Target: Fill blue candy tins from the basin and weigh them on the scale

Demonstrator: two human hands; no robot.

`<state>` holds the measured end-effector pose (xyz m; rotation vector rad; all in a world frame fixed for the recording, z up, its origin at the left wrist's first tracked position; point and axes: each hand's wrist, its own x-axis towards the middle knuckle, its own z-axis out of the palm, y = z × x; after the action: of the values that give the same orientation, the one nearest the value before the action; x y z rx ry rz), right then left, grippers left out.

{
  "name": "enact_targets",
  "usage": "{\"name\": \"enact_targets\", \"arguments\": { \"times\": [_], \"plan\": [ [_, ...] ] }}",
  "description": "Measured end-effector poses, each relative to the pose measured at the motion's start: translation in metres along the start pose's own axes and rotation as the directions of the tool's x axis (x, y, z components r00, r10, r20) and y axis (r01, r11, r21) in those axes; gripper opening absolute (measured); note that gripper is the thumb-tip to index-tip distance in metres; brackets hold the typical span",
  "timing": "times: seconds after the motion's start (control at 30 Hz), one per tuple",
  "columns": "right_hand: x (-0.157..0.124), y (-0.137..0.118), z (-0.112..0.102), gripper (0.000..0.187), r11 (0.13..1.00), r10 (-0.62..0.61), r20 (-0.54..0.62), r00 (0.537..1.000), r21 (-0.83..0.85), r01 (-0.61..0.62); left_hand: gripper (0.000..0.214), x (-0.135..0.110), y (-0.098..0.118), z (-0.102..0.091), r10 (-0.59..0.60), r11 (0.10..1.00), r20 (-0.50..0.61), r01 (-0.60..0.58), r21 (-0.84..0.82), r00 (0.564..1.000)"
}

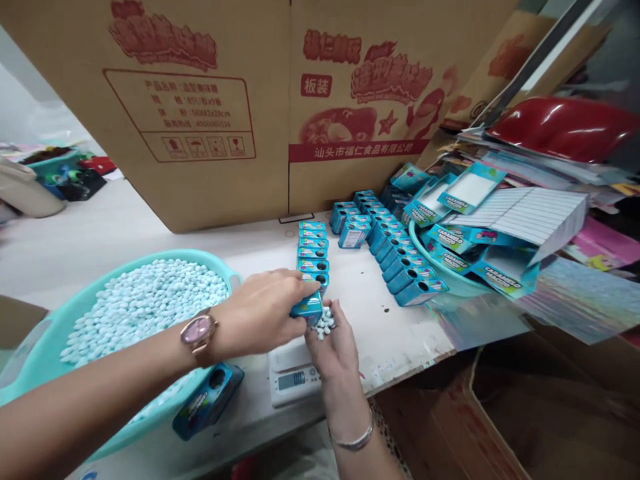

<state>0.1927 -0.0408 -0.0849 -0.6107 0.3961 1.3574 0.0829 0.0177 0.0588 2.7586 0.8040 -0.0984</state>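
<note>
My left hand (265, 312), with a watch on its wrist, grips a small blue candy box (308, 307) that is tilted toward my right palm. Cupped under it, my right hand (334, 350) holds a small heap of pale blue candies (324, 321). Both hands are above a white digital scale (293, 381), partly hidden by the right hand, its display lit. A turquoise basin (65, 330) full of the same candies is under my left forearm. Another blue box (210, 400) leans by the basin's near side. Just beyond my hands runs a row of blue boxes (313, 253).
Large cardboard cartons (200, 187) stand along the back. More filled-looking rows of boxes (400, 260) are to the right, beside a turquoise bowl (450, 277) heaped with flat cartons. A red bowl (560, 130) sits on stacked sheets. An opened carton (475, 427) is below the table edge.
</note>
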Motion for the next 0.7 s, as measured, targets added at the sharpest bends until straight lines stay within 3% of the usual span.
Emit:
{"name": "enact_targets", "arguments": {
  "times": [0.17, 0.37, 0.5, 0.7],
  "plan": [
    [-0.001, 0.0, 0.004, 0.017, 1.0, 0.008, -0.048, 0.999, 0.002, -0.008, 0.031, -0.001, -0.004, 0.009, -0.016, 1.0, 0.023, 0.016, -0.027, 1.0],
    [-0.006, -0.002, 0.01, 0.022, 1.0, 0.028, -0.048, 0.998, 0.0, -0.028, 0.022, 0.0, 0.001, 0.003, 0.006, 0.999, -0.025, -0.007, -0.037, 1.0],
    [-0.009, -0.003, 0.013, 0.023, 1.0, 0.019, -0.11, 0.994, 0.013, -0.018, 0.026, 0.0, 0.001, 0.005, -0.003, 1.0, -0.028, 0.002, -0.028, 1.0],
    [-0.008, -0.015, 0.01, 0.025, 0.999, 0.002, -0.068, 0.998, 0.047, 0.001, 0.02, -0.005, -0.011, 0.013, -0.074, 0.99, -0.015, 0.071, -0.119, 0.997]
  ]
}}
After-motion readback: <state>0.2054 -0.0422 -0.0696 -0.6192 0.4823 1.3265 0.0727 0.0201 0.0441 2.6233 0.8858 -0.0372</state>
